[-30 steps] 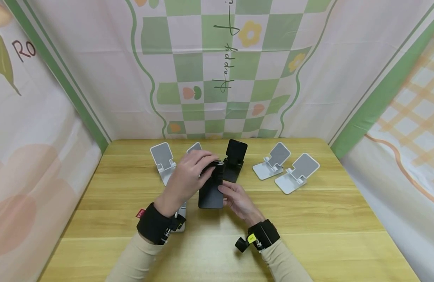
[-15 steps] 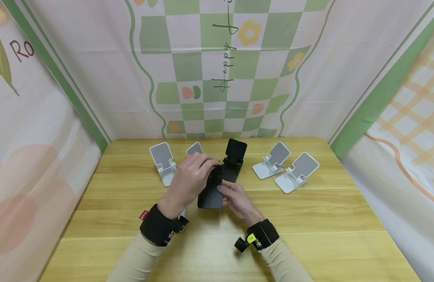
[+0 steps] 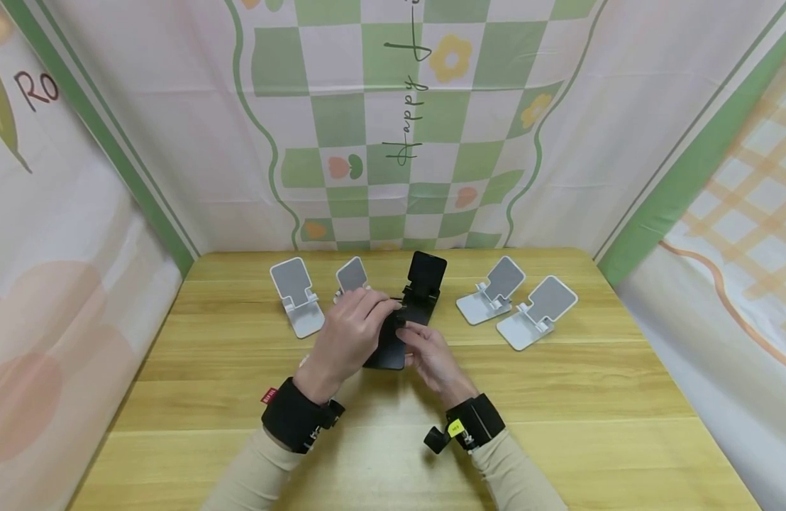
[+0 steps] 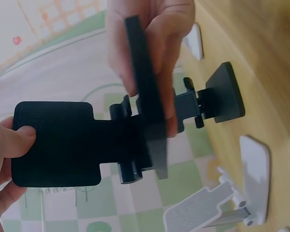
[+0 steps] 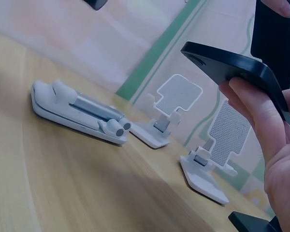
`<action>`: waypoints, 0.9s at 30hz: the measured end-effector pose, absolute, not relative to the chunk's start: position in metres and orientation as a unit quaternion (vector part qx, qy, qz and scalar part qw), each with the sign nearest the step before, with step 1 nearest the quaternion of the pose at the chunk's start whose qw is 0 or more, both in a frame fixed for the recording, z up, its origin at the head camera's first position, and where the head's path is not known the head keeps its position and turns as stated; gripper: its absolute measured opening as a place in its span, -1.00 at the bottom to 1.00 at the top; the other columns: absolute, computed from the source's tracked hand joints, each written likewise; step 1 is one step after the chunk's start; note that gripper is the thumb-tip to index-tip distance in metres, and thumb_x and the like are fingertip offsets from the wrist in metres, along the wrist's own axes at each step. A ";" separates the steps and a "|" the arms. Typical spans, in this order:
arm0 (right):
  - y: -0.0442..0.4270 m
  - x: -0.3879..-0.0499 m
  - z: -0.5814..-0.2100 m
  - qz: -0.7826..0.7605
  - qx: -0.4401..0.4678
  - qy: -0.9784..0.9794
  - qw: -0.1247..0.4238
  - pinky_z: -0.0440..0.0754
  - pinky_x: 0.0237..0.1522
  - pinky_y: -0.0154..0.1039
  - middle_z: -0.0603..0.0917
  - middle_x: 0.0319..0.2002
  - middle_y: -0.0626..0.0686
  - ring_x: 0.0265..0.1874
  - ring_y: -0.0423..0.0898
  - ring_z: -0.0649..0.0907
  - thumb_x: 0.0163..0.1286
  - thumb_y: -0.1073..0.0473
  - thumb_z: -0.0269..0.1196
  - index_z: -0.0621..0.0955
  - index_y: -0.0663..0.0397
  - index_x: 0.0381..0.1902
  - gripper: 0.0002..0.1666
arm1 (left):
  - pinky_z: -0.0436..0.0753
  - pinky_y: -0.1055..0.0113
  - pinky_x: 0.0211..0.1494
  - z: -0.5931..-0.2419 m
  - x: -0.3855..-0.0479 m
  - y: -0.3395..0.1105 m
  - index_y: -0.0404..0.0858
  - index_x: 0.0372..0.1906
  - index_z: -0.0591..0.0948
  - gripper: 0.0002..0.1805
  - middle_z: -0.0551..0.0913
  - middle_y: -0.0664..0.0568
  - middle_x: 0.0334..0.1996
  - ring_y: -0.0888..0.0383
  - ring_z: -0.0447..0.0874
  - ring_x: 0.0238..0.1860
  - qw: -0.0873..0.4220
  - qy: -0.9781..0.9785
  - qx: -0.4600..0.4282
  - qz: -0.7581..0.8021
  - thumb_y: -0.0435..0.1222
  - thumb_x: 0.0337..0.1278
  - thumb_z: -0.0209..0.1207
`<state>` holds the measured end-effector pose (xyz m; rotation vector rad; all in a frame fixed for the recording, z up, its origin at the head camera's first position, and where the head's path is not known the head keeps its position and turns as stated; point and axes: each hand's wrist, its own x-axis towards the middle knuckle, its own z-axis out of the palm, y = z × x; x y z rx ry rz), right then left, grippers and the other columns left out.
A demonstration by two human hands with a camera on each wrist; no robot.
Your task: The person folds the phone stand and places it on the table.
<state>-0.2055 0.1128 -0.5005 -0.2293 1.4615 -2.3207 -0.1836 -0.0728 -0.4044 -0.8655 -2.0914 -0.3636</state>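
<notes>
A black foldable phone stand [image 3: 386,351] is held above the table between both hands. With thumb and fingers, my left hand [image 3: 351,330] pinches the edge of its backrest plate [image 4: 55,145], which the left wrist view shows swung out from the base. My right hand [image 3: 431,358] grips the base [image 5: 227,60], fingers underneath it. Behind the hands, a second black phone stand [image 3: 426,277] stands unfolded on the table. In the right wrist view a folded white phone stand [image 5: 79,116] lies on the table; my left wrist mostly covers it in the head view.
Two unfolded white phone stands stand at the back left, one outer [image 3: 294,284] and one inner [image 3: 351,273], the latter partly behind my left hand. Two more, one inner [image 3: 504,277] and one outer [image 3: 551,298], stand at the right. A printed curtain [image 3: 227,128] hangs behind the wooden table [image 3: 591,426].
My left hand has moved slightly right and nearer, uncovering more of the white stands behind it. The held black stand's base has tilted, so its face looks shorter. My right hand has barely moved.
</notes>
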 end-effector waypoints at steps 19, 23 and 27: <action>0.118 -0.208 -0.502 -0.852 -0.059 0.485 0.189 0.73 -0.41 -0.42 0.81 -0.22 0.00 -0.42 -0.23 0.77 0.61 0.40 -0.05 0.65 0.14 0.00 -0.67 | 0.71 0.37 -0.19 -0.429 -0.173 -0.068 -0.21 -0.23 0.81 -0.76 0.74 0.08 -0.31 0.18 0.67 -0.33 0.431 -0.814 -0.369 -0.122 -0.56 0.06 0.33; 0.118 -0.208 -0.502 -0.855 -0.061 0.481 0.184 0.73 -0.41 -0.42 0.79 -0.22 0.00 -0.42 -0.23 0.76 0.64 0.37 -0.05 0.66 0.10 -0.04 -0.68 | 0.68 0.38 -0.20 -0.434 -0.169 -0.068 -0.19 -0.22 0.81 -0.73 0.74 0.09 -0.30 0.17 0.65 -0.33 0.424 -0.817 -0.374 -0.115 -0.56 0.02 0.35; 0.118 -0.208 -0.503 -0.857 -0.058 0.478 0.184 0.71 -0.43 -0.44 0.78 -0.24 0.00 -0.44 -0.24 0.74 0.66 0.34 -0.05 0.65 0.12 -0.03 -0.69 | 0.65 0.39 -0.20 -0.439 -0.165 -0.068 -0.18 -0.19 0.81 -0.70 0.74 0.10 -0.28 0.17 0.63 -0.31 0.414 -0.823 -0.375 -0.104 -0.55 -0.04 0.39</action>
